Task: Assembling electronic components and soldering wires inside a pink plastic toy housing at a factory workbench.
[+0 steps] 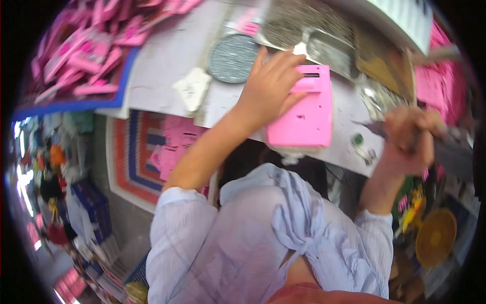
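A pink plastic housing (300,121) with a dark slot near its far end lies on the white table in front of me. My left hand (273,86) reaches over its far left corner, fingers spread and thumb out across the pink surface; whether it presses on the housing I cannot tell. To the right of the housing, my right hand (409,133) is closed around a dark screwdriver (373,127) whose thin tip points left. Motion blurs that hand and the tool's rear part. A round grey ribbed disc (234,58) lies just left of my left hand.
Small metal screws (288,23) are heaped at the far side, beside a metal tray (331,50). Many pink parts (91,55) fill a blue-edged container at far left. A white piece (192,88), a small green-topped item (358,139) and clear bagged bits (379,99) lie on the table.
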`<state>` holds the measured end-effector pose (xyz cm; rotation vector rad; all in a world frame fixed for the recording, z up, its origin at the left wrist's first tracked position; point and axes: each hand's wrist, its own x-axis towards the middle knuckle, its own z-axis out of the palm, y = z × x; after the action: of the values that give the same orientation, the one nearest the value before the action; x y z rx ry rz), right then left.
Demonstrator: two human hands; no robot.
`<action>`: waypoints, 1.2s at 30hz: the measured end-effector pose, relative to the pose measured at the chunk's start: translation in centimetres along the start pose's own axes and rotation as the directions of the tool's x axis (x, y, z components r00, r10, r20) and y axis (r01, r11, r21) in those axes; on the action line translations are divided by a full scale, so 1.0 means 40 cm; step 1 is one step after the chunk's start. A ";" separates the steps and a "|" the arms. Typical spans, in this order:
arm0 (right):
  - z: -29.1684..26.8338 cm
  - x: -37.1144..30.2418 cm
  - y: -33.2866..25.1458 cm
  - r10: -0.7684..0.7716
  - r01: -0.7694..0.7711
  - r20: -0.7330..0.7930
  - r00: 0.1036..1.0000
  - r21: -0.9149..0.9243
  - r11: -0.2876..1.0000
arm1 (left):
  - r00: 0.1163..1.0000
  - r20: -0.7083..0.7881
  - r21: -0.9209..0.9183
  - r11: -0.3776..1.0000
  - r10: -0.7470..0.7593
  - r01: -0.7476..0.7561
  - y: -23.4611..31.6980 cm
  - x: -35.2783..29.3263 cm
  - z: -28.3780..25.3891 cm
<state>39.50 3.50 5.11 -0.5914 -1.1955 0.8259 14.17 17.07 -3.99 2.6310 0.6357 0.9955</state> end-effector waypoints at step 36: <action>-0.035 0.037 0.024 0.091 -0.210 -0.325 0.941 -0.354 0.911 | 0.232 -0.509 -0.780 0.558 -0.829 0.284 -0.865 0.432 -0.388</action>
<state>40.84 5.29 4.83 -1.1074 -1.0399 0.6014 4.64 56.87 3.89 0.9702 1.2093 1.8149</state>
